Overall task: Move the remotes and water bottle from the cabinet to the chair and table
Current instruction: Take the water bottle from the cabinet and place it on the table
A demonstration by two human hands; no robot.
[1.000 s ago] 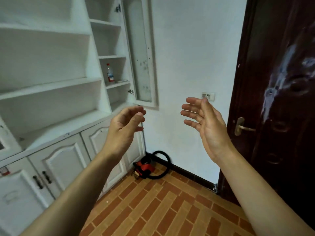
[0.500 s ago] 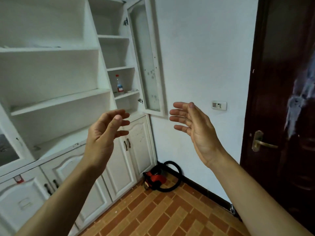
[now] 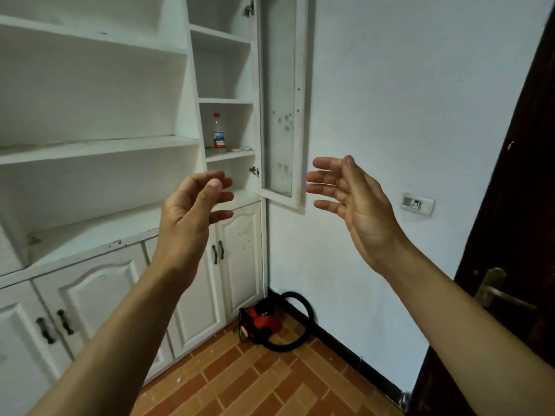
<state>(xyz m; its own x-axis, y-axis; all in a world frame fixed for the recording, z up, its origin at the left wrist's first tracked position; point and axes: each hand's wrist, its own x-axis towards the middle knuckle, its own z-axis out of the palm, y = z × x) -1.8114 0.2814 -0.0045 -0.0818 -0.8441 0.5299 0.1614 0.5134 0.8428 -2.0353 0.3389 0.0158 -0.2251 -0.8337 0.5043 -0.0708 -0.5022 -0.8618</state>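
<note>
Evidently nothing moved yet: clear red-capped plastic water bottle [image 3: 219, 132] stands on white cabinet shelf [image 3: 229, 154]; my left hand [image 3: 189, 223] loosely curled, right hand [image 3: 357, 205] spread, both empty; remotes indistinct.

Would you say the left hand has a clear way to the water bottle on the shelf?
Probably yes: the water bottle stands upright on its shelf, the cabinet door is swung aside, nothing stands before it, and the left hand is empty, though short of the shelf.

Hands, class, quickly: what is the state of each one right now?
Left hand: open, fingers loosely curled, holding nothing.
Right hand: open, fingers spread, holding nothing.
</note>
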